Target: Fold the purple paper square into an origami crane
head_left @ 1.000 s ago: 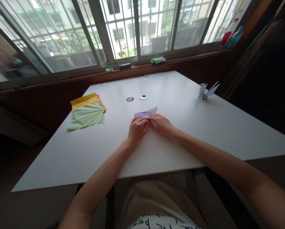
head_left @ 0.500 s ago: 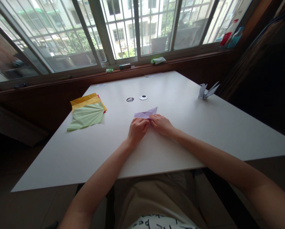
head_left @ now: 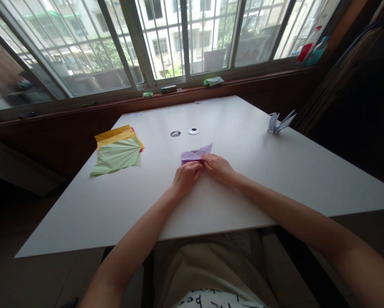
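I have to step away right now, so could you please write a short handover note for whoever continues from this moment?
Left hand: fingertips pressing the near edge of the partly folded purple paper sheet onto the white table.
Right hand: fingertips pinching the same edge beside the left.
Done: the purple sheet carries several folds and has a pointed tip at its far right.
Left: its final shape is not yet formed.
Nearby: a creased green paper sheet on yellow sheets to the left; a finished pale paper crane at the far right.
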`<act>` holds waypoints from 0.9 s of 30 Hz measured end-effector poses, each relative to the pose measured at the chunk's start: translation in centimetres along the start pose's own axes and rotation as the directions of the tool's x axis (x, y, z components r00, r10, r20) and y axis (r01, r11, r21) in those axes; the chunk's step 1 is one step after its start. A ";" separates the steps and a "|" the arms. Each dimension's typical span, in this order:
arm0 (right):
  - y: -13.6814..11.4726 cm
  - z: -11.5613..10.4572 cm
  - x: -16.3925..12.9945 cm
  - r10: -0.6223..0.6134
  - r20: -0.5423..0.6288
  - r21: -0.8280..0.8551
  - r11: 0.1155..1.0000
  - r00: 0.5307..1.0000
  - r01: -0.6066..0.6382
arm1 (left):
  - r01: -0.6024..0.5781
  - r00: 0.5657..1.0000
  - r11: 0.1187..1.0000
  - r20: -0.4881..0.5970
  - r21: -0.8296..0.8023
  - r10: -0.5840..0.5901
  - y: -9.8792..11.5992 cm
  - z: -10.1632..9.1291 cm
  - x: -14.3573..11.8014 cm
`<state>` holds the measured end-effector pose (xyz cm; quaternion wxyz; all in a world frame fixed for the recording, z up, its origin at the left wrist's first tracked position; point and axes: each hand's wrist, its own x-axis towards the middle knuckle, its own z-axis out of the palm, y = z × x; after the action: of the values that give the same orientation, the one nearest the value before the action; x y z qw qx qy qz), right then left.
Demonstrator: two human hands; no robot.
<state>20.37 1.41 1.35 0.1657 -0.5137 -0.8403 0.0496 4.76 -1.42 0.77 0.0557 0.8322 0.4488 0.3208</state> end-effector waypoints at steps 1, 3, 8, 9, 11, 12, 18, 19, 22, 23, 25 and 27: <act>0.0 0.0 0.0 -0.004 -0.001 -0.001 1.000 1.000 0.004 | 0.001 1.000 1.000 0.013 0.008 -0.001 -0.1 0.1 0.0; -0.1 -0.1 0.0 -0.005 -0.004 -0.002 1.000 1.000 0.005 | -0.008 0.999 1.000 0.039 0.018 0.007 -0.2 0.1 -0.1; -0.1 -0.1 -0.1 0.002 -0.005 0.000 1.000 1.000 -0.002 | -0.025 0.999 1.000 0.031 0.006 0.025 -0.1 0.1 -0.1; 0.0 -0.1 -0.1 0.000 -0.004 -0.001 1.000 1.000 0.000 | -0.022 1.000 1.000 0.017 0.005 0.022 0.0 0.0 0.0; 0.1 0.0 -0.1 -0.001 -0.004 -0.003 1.000 1.000 0.001 | -0.021 1.000 1.000 -0.014 0.007 0.021 0.1 -0.1 0.0; 0.1 0.1 0.0 -0.001 -0.005 -0.003 1.000 1.000 0.001 | -0.023 0.999 1.000 -0.024 0.008 0.023 0.1 -0.1 0.1; 0.0 0.0 0.0 0.005 -0.006 -0.001 1.000 1.000 -0.005 | -0.032 0.999 0.999 0.008 0.019 0.032 -0.1 0.1 0.1; -0.1 -0.1 0.0 0.006 -0.005 -0.004 1.000 1.000 -0.006 | -0.033 0.999 0.999 0.017 0.022 0.033 -0.1 0.2 0.0; -0.1 -0.2 0.0 0.009 0.005 -0.018 1.000 1.000 -0.009 | -0.038 0.999 0.999 0.040 0.028 0.037 -0.2 0.3 0.0; -0.1 -0.2 0.0 0.008 0.006 -0.021 1.000 1.000 -0.008 | -0.036 0.998 0.999 0.043 0.028 0.035 -0.3 0.3 0.0; -0.1 -0.1 0.0 0.002 0.003 -0.025 1.000 1.000 -0.002 | -0.031 0.998 0.999 0.048 0.024 0.030 -0.3 0.2 0.0; 0.0 -0.1 0.0 -0.005 -0.002 -0.026 1.000 1.000 0.005 | -0.031 0.998 0.999 0.057 0.017 0.030 -0.2 0.2 0.0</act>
<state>20.36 1.38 1.42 0.1599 -0.5138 -0.8420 0.0376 4.71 -1.26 0.51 0.0561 0.8482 0.4371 0.2939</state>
